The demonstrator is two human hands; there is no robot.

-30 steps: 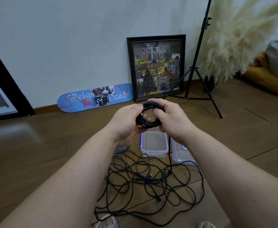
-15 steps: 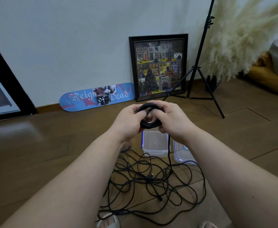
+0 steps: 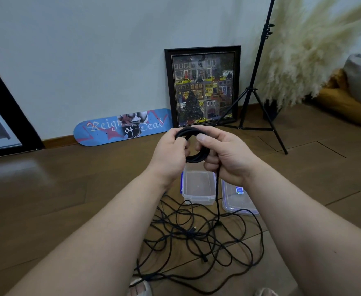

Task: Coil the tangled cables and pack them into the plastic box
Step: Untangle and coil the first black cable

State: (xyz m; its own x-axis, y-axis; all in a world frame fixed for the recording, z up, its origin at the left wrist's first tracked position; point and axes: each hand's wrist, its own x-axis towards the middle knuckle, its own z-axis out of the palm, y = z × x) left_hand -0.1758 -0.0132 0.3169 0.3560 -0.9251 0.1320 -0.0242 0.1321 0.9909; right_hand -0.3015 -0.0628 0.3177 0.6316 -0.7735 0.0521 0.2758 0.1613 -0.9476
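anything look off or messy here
The tangled cables sprawl in loose overlapping loops across the floor, one strand running up to the coil that the left hand and right hand hold. The plastic box sits open; its lid lies beside it. Nothing looks damaged.

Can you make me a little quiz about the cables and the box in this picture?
1. True or false: the plastic box already holds cables.
2. Which hands grip the coil? A) left only B) right only C) both
3. Where does the tangle of cables lie?

Key:
1. False; nothing shows inside it.
2. C; the left hand and the right hand both hold it.
3. On the wooden floor, nearer the person than the box.
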